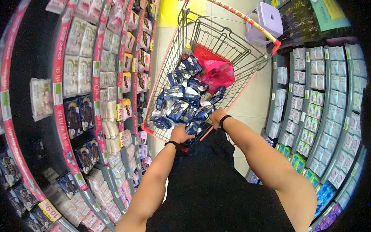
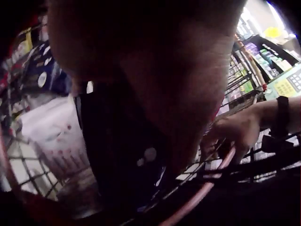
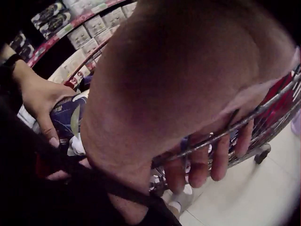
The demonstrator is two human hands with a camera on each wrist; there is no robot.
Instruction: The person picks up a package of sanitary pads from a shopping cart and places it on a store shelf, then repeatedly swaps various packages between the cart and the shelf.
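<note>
My left hand (image 1: pixel 180 135) is at the near end of a wire shopping cart, gripping a dark blue pack of sanitary pads (image 3: pixel 66 115) with the thumb across its top. Much of that pack is hidden behind the hand in the left wrist view. On the right, my right hand (image 1: pixel 217 117) holds the cart's wire rim, its fingers (image 3: pixel 218 162) hooked round the bar. Several similar blue packs (image 1: pixel 177 109) lie heaped inside the cart. Beside them is a white printed pack (image 2: pixel 56 129).
A bright pink-red bag (image 1: pixel 221 74) and a bottle (image 1: pixel 187 51) lie farther up the cart, towards its handle (image 1: pixel 238 20). Stocked shelves line both sides, with pink rails (image 1: pixel 57 87) on the left. A lilac stool (image 1: pixel 268 20) stands beyond the cart.
</note>
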